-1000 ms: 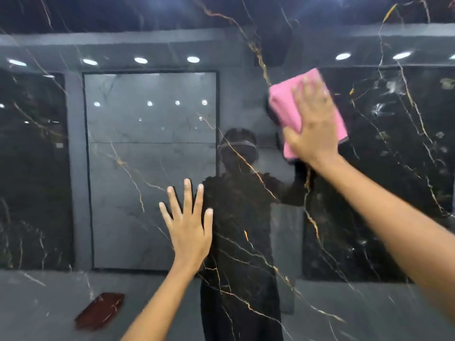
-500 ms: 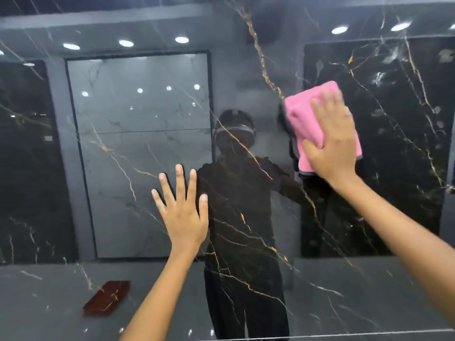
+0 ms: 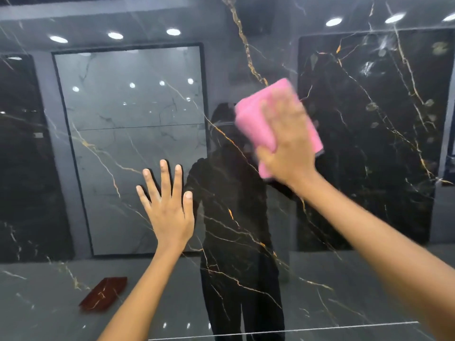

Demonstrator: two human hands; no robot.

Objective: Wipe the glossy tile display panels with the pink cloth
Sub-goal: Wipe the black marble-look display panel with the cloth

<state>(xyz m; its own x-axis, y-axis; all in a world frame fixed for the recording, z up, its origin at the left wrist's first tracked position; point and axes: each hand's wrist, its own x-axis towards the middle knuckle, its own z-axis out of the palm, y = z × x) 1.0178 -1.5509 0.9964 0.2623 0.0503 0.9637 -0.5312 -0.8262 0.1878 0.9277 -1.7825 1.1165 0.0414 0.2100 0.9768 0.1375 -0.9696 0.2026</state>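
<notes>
A glossy black tile panel (image 3: 369, 148) with gold veins fills the view and mirrors the room. My right hand (image 3: 288, 146) presses a folded pink cloth (image 3: 256, 114) flat against the panel, right of centre; hand and cloth are motion-blurred. My left hand (image 3: 167, 205) rests flat on the panel lower down, fingers spread, holding nothing. The cloth's lower right part is hidden under my palm.
The panel reflects a person's dark figure (image 3: 236, 217), ceiling lights, a grey marble panel (image 3: 133, 148) and a red-brown tile piece (image 3: 103, 294) on the floor. A thin pale line (image 3: 295, 328) crosses the panel near the bottom.
My right hand has slid the pink cloth downward and to the left across the panel. The left hand stays planted in about the same spot.
</notes>
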